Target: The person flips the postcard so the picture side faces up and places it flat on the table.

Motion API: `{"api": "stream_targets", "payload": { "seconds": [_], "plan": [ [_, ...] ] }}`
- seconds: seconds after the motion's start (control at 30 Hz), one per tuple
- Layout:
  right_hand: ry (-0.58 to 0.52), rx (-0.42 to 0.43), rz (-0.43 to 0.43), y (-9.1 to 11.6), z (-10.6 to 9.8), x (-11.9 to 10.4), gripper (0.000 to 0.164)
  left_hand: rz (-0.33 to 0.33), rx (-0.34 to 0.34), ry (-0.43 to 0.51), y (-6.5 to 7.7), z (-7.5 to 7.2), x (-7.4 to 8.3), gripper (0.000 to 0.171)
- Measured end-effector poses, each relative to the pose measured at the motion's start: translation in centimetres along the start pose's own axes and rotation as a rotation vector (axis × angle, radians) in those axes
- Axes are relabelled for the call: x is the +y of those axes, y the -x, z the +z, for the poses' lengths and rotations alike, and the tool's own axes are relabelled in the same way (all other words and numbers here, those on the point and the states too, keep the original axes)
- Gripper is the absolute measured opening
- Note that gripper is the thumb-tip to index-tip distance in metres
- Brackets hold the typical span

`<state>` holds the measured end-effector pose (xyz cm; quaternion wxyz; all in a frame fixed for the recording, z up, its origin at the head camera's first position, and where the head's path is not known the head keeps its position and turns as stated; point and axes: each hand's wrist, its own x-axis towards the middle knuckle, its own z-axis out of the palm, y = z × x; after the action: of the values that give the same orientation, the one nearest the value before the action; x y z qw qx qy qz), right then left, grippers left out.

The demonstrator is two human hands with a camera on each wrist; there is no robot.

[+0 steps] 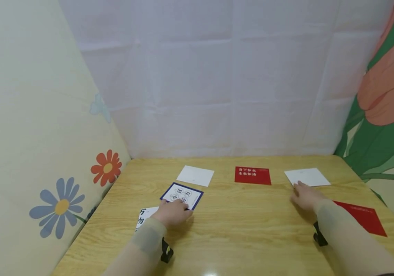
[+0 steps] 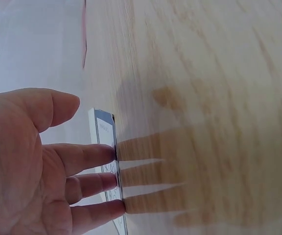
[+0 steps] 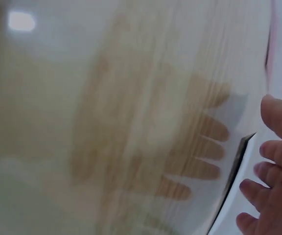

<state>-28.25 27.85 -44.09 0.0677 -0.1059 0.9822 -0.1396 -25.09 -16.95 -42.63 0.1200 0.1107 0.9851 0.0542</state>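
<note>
With extended fingers, my left hand (image 1: 172, 213) touches the near side of a blue-bordered card (image 1: 184, 191) printed with circled characters. In the left wrist view three fingertips meet the edge of that card (image 2: 105, 132), and the thumb stands apart from it. A white card with black characters (image 1: 144, 217) lies partly hidden by the same hand. On the other side, my right hand (image 1: 306, 196) is at the near left part of a blank white card (image 1: 308, 177). Its loosely bent, spread fingers (image 3: 256, 193) overlap the card (image 3: 231, 200) in the right wrist view.
Another blank white card (image 1: 195, 175) lies at the back left of the wooden table (image 1: 238, 230). A red card with white characters (image 1: 253, 175) is at back centre. Right of my right forearm, a second red card (image 1: 366, 218) is partly covered. A white cloth (image 1: 197, 88) hangs behind.
</note>
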Motion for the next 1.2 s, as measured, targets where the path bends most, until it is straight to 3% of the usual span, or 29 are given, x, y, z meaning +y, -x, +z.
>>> {"api": "stream_targets", "payload": {
  "seconds": [0.3,0.57,0.73,0.97,1.2],
  "plan": [
    [0.052,-0.053,0.040,-0.9,0.2,1.0,0.058,0.009,0.008,-0.010,0.1,0.2,-0.2,0.045],
    [0.082,-0.048,0.043,-0.6,0.5,0.6,0.054,-0.056,-0.002,0.027,0.2,-0.1,-1.4,0.047],
    [0.063,-0.035,0.006,-0.3,0.8,0.1,0.050,-0.074,-0.020,0.024,0.2,-0.6,-2.4,0.046],
    [0.143,-0.018,-0.086,0.6,1.4,-1.4,0.040,-0.114,-0.036,0.035,-0.4,-0.9,-3.7,0.047],
    [0.127,-0.056,-0.093,2.6,2.1,-4.0,0.042,-0.132,-0.041,0.043,-0.7,-1.1,-4.4,0.050]
  ]
}}
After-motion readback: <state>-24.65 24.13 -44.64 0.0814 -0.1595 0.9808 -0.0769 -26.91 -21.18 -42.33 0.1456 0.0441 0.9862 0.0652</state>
